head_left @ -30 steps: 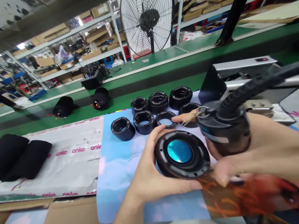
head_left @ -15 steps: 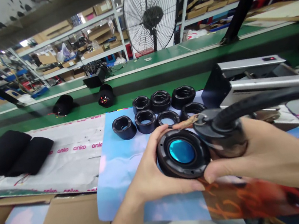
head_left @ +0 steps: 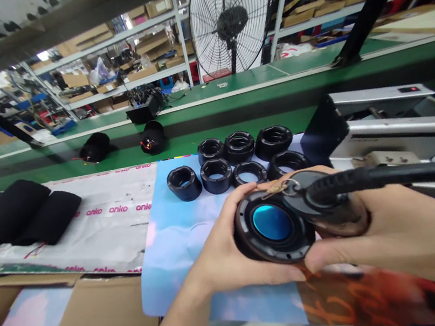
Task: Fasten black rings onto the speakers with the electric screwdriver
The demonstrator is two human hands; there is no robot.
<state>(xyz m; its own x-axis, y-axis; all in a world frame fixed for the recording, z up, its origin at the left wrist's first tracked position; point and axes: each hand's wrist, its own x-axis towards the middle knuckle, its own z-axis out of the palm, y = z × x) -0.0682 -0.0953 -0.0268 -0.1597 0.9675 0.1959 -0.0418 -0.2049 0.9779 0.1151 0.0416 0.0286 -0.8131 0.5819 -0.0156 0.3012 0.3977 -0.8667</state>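
Note:
My left hand (head_left: 235, 258) is closed around the side of a round black speaker part (head_left: 248, 234), its thumb along the near edge. A shiny blue disc (head_left: 272, 222) sits in the middle of that part, and small holes dot its rim. My right hand (head_left: 379, 231) grips a corded electric screwdriver (head_left: 330, 208) whose cable end faces me. The screwdriver overlaps the right side of the speaker part, and its tip is hidden. My right thumb touches the part's near edge. Just beyond my hands stand several black rings (head_left: 216, 175) on a blue printed sheet (head_left: 175, 234).
The black cable (head_left: 415, 174) runs off to the right, past a metal machine (head_left: 388, 129). Black cylinders with wires (head_left: 153, 137) lie on the green bench (head_left: 178, 120). Black fabric-like pieces (head_left: 28, 210) rest at left. An open cardboard box (head_left: 98, 322) is at lower left; a large fan (head_left: 232, 19) stands behind.
The view has shifted slightly, so most things appear a little further right. The screwdriver's cable end has tilted, and its cable sits lower. Both hands keep their hold.

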